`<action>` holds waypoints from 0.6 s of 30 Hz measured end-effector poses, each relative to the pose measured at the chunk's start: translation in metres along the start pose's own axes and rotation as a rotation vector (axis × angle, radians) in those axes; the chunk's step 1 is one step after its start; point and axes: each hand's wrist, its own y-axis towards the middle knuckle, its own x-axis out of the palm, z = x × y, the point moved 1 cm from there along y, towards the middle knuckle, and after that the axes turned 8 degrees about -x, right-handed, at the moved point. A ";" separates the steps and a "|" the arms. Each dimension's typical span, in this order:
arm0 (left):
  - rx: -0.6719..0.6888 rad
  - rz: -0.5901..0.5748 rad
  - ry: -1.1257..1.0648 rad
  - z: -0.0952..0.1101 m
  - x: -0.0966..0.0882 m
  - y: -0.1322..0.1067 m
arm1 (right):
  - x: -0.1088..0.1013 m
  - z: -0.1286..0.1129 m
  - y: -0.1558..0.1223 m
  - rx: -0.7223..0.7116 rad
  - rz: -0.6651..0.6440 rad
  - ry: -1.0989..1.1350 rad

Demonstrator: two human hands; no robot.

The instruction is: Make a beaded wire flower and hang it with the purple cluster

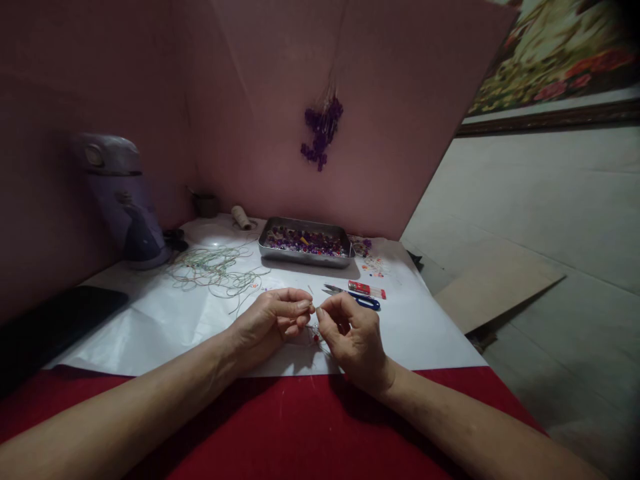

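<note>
Left hand [270, 323] and right hand [356, 337] pinch closed, on what I cannot tell; beads [316, 338] at their six o'clock look light, probably slippery, best gripped fingertip-fine.

Single head-worn camera. View looks forward and down across bench [420, 333] toward pink wall [250, 147]. Left hand [273, 317] and right hand [356, 337] sit at close range, below frame centre; tray [306, 259] stands farther off.
</note>
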 end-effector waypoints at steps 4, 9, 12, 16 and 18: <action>0.007 -0.032 -0.009 -0.001 -0.002 0.002 | 0.000 0.000 0.000 0.004 0.002 0.007; 0.007 -0.040 -0.010 0.000 -0.001 0.000 | 0.000 0.000 0.000 -0.001 0.009 0.001; -0.006 -0.024 -0.016 0.000 0.000 -0.001 | 0.000 0.000 0.000 0.007 0.004 0.002; 0.002 -0.026 -0.025 0.001 0.001 -0.001 | 0.000 0.001 0.000 0.013 -0.001 0.025; 0.009 -0.028 -0.022 0.001 0.001 0.000 | 0.000 0.001 0.000 0.016 0.001 0.031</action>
